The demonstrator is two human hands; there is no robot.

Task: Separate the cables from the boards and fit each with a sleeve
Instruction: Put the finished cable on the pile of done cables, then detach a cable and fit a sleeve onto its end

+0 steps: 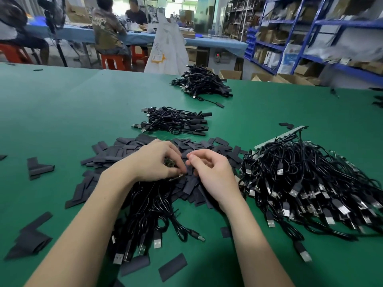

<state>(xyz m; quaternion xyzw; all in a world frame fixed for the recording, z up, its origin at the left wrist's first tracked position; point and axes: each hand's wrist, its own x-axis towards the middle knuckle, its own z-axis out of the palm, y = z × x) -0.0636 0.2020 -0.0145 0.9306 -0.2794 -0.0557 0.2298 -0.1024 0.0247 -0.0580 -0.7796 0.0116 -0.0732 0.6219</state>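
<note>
the small board (170,162) sits in the grip of the left hand (157,161), fingers curled round it, over the middle of the loose sleeve heap (149,150) on the green bench (62,112). the right hand (209,168) meets it just beside, its thumb and fingers pinched together on a flat black sleeve (189,169); how far the sleeve sits on the cable cannot be told. black cables (149,206) trail from under the left hand toward the near edge of the bench, ending in usb plugs (157,242) that lie on the green surface.

the sleeve heap spreads under and around both hands, with stray sleeves scattered on its left and near side, some overlapping in small stacks (39,167). right of the heap, touching its edge, lies a large tangle of cables with silver-tipped plugs (310,183), and a pale board strip (279,137) shows at its far side with cables running off it. beyond the heap, near it, rests a smaller bundle of cables (176,121) with dark sleeved ends on its right side. farther beyond that one, well apart, lies another pile of cables (203,81) near the far edge of the bench.

past the bench stand a white sack (167,48), red stools (113,61), a blue-covered bench (207,41) with people seated at it, and blue shelving (310,27) on the right holding boxes
</note>
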